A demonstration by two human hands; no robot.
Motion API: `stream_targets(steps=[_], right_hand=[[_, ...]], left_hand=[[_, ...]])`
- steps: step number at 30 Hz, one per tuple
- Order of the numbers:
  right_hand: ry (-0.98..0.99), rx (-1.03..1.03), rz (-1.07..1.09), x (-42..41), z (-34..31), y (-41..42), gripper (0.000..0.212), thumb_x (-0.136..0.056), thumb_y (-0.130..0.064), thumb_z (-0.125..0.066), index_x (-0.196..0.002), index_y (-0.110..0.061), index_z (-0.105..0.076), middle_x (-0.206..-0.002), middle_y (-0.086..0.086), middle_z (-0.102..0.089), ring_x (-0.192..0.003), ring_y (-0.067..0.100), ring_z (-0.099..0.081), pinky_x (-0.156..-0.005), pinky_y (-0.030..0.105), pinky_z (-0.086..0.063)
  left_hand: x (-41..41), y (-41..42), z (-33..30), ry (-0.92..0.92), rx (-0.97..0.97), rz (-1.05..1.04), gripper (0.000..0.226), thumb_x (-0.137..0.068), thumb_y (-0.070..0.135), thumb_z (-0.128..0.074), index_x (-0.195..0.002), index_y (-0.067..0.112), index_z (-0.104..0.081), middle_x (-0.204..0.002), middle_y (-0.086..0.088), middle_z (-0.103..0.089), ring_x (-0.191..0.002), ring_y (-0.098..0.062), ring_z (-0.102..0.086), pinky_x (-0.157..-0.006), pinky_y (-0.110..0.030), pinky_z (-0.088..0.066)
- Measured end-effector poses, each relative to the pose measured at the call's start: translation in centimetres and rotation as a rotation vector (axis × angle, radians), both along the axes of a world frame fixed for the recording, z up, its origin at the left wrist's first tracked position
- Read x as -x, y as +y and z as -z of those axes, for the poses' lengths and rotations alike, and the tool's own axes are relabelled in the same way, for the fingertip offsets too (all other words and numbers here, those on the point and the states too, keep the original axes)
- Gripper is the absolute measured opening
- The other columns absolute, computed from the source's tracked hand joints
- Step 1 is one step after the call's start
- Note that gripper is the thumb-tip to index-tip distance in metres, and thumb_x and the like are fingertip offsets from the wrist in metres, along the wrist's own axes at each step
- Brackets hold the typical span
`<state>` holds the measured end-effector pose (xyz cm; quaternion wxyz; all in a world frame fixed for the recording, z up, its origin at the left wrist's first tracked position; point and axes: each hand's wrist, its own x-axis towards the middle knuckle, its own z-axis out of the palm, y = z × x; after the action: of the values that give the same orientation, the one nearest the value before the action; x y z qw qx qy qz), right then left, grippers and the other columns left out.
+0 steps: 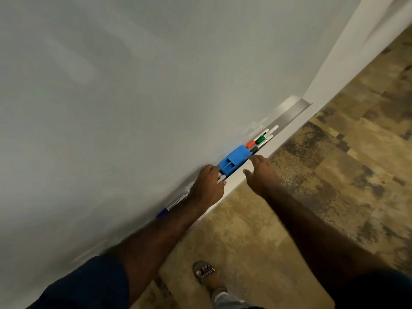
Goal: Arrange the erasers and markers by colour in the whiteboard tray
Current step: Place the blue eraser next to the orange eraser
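A blue eraser (234, 160) lies in the whiteboard tray (287, 117) below the whiteboard. My left hand (206, 186) sits at the eraser's near end, its fingers curled round white marker ends (221, 177). My right hand (259, 172) hovers beside the eraser's outer side with fingers relaxed and holds nothing. Just beyond the eraser lie a red-capped marker (251, 143), a green-capped marker (260, 139), a black marker (254, 149) and white barrels. A blue-capped marker (163, 212) lies in the tray behind my left wrist.
The whiteboard (133, 85) fills the left and top. A mottled tan floor (334, 175) spreads to the right and below. My sandalled foot (205, 273) stands near the board's base. The view is motion-blurred.
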<state>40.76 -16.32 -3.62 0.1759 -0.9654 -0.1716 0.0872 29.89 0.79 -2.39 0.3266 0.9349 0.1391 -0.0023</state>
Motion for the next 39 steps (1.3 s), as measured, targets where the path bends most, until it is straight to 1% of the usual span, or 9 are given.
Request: stream_targets(steps=[3,9,14,18,24,26,28,32,39], right_hand=[[0.011,-0.02,-0.005,-2.7,0.7,-0.4,0.062,-0.095,-0.028,-0.067,-0.151,-0.016,-0.042,-0.155,0.007,-0.046,-0.143,0.026,-0.04,-0.116,0.041,-0.034],[-0.013,0.012,-0.097,-5.9,1.6,-0.1,0.061,-0.088,-0.02,-0.07,-0.145,-0.016,-0.047,-0.146,0.008,-0.055,-0.134,0.031,-0.046,-0.111,0.046,-0.04],[-0.023,0.104,-0.146,-6.7,2.2,0.8,0.065,-0.086,-0.018,-0.067,-0.147,-0.02,-0.044,-0.147,0.006,-0.054,-0.14,0.03,-0.038,-0.11,0.051,-0.036],[-0.02,0.134,-0.146,-7.0,2.4,0.9,0.063,-0.086,-0.019,-0.068,-0.145,-0.021,-0.046,-0.146,0.004,-0.057,-0.141,0.03,-0.036,-0.11,0.053,-0.034],[-0.026,0.167,-0.177,-7.4,2.5,0.7,0.058,-0.089,-0.027,-0.07,-0.144,-0.031,-0.052,-0.15,-0.002,-0.053,-0.143,0.03,-0.034,-0.112,0.055,-0.03],[-0.027,0.173,-0.188,-7.5,2.5,0.4,0.057,-0.091,-0.032,-0.071,-0.144,-0.033,-0.053,-0.151,-0.003,-0.052,-0.143,0.029,-0.034,-0.111,0.054,-0.03],[-0.033,0.164,-0.194,-7.5,2.4,0.2,0.055,-0.092,-0.037,-0.071,-0.144,-0.034,-0.054,-0.151,-0.003,-0.052,-0.142,0.028,-0.035,-0.111,0.053,-0.031],[-0.049,0.101,-0.203,-7.7,2.0,-0.3,0.052,-0.092,-0.041,-0.071,-0.141,-0.031,-0.057,-0.148,-0.001,-0.055,-0.14,0.027,-0.039,-0.111,0.051,-0.033],[0.019,-0.057,-0.184,-7.4,0.3,-1.2,0.05,-0.088,-0.037,-0.077,-0.135,-0.027,-0.063,-0.142,0.004,-0.06,-0.127,0.023,-0.055,-0.107,0.044,-0.046]], left_hand=[[-2.0,-0.5,0.7,0.029,0.015,-0.019,0.041,-0.092,0.026,-0.069,-0.125,0.003,-0.058,-0.126,-0.015,-0.059,-0.117,-0.031,-0.056,-0.099,-0.041,-0.048],[-3.6,-1.6,1.8,0.039,-0.026,-0.062,0.029,-0.089,0.024,-0.072,-0.109,0.005,-0.061,-0.111,-0.014,-0.065,-0.105,-0.032,-0.062,-0.091,-0.044,-0.054],[-3.8,-2.1,1.8,0.059,-0.088,-0.047,0.031,-0.092,0.027,-0.069,-0.113,0.006,-0.062,-0.111,-0.013,-0.069,-0.103,-0.032,-0.065,-0.089,-0.041,-0.053],[-4.2,-2.5,1.5,0.08,-0.102,-0.048,0.019,-0.097,0.022,-0.063,-0.107,0.006,-0.059,-0.108,-0.013,-0.07,-0.102,-0.033,-0.066,-0.091,-0.045,-0.053],[-4.5,-3.0,1.4,0.097,-0.06,-0.064,0.032,-0.098,0.016,-0.06,-0.127,0.004,-0.059,-0.124,-0.014,-0.068,-0.117,-0.031,-0.064,-0.1,-0.041,-0.052],[-4.4,-3.0,1.6,0.082,-0.034,-0.073,0.029,-0.098,0.014,-0.06,-0.125,0.003,-0.06,-0.121,-0.014,-0.069,-0.116,-0.032,-0.065,-0.097,-0.038,-0.052],[-4.2,-3.0,1.7,0.069,-0.016,-0.077,0.03,-0.098,0.012,-0.059,-0.126,0.001,-0.06,-0.122,-0.016,-0.069,-0.116,-0.032,-0.064,-0.097,-0.037,-0.051],[-4.0,-3.2,1.5,0.05,0.042,-0.09,0.043,-0.1,0.01,-0.057,-0.141,0.0,-0.051,-0.137,-0.018,-0.061,-0.13,-0.032,-0.055,-0.106,-0.035,-0.046],[-3.5,-3.3,0.4,0.005,0.091,-0.121,0.048,-0.101,0.013,-0.056,-0.148,0.004,-0.045,-0.147,-0.014,-0.054,-0.139,-0.028,-0.047,-0.112,-0.034,-0.041]])
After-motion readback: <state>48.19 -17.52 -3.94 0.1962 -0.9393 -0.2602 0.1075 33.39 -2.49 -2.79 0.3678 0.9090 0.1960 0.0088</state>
